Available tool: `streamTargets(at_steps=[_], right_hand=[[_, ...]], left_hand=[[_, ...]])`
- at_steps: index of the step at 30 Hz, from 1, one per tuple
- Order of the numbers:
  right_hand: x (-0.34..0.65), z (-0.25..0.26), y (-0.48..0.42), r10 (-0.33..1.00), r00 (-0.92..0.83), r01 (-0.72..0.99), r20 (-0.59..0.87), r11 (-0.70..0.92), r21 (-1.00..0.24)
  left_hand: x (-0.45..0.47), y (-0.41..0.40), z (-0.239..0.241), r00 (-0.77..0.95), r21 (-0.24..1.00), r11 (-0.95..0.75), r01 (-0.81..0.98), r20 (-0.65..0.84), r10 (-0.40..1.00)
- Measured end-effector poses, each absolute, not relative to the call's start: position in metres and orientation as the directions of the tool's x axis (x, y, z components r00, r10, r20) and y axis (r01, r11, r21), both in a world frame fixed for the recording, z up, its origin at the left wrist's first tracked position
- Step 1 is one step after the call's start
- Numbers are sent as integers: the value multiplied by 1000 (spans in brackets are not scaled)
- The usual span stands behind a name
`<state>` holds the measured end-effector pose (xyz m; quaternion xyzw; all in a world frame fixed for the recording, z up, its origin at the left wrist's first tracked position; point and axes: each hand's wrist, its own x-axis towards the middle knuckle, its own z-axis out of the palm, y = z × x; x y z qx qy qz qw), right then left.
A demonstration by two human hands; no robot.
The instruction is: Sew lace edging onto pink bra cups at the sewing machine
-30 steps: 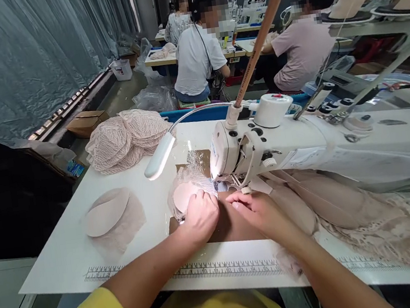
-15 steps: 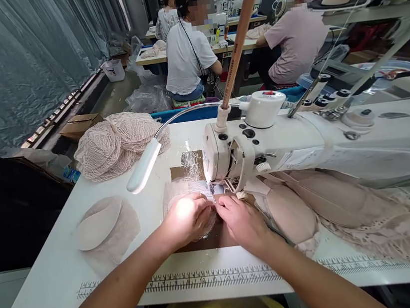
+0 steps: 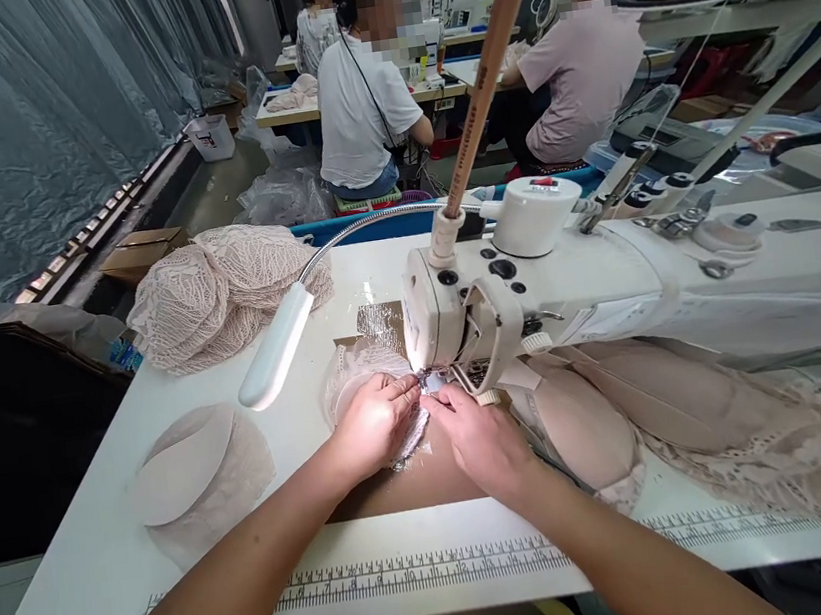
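A beige lace bra cup (image 3: 349,381) lies under the needle area of the white sewing machine (image 3: 432,310). My left hand (image 3: 376,421) presses on the lace cup with its fingers bent together close to the presser foot. My right hand (image 3: 477,435) pinches the cup's edge just in front of the foot, its thumb and forefinger closed. The fingertips of both hands almost meet there. What lies under the left palm is hidden. A lamp (image 3: 278,350) on a bent metal neck lights the spot.
Stacked lace pieces (image 3: 227,291) lie at the back left, with a round padded cup (image 3: 197,472) nearer me. Sewn beige cups (image 3: 695,401) lie right of the needle. A printed ruler (image 3: 415,574) runs along the front edge. People (image 3: 366,117) sit at machines beyond.
The lace cup has turned, and more of it shows behind my left hand. My left fingers have shifted up closer to the foot. The whole view has tilted slightly.
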<state>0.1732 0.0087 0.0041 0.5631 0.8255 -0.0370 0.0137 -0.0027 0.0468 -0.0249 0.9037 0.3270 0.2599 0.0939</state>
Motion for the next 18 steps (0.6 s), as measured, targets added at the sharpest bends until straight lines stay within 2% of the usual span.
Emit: streamTargets(at_steps=[8, 13, 18], right_hand=[[174, 4, 10, 921, -375, 927, -106, 375, -18], [177, -1, 10, 919, -388, 922, -77, 385, -45], [179, -5, 10, 914, -404, 912, -27, 400, -89]], left_hand=[[-2, 46, -25, 642, 363, -743, 562, 375, 669], [-1, 48, -22, 598, 384, -680, 624, 326, 732], [-3, 42, -19, 525, 311, -574, 757, 233, 818]])
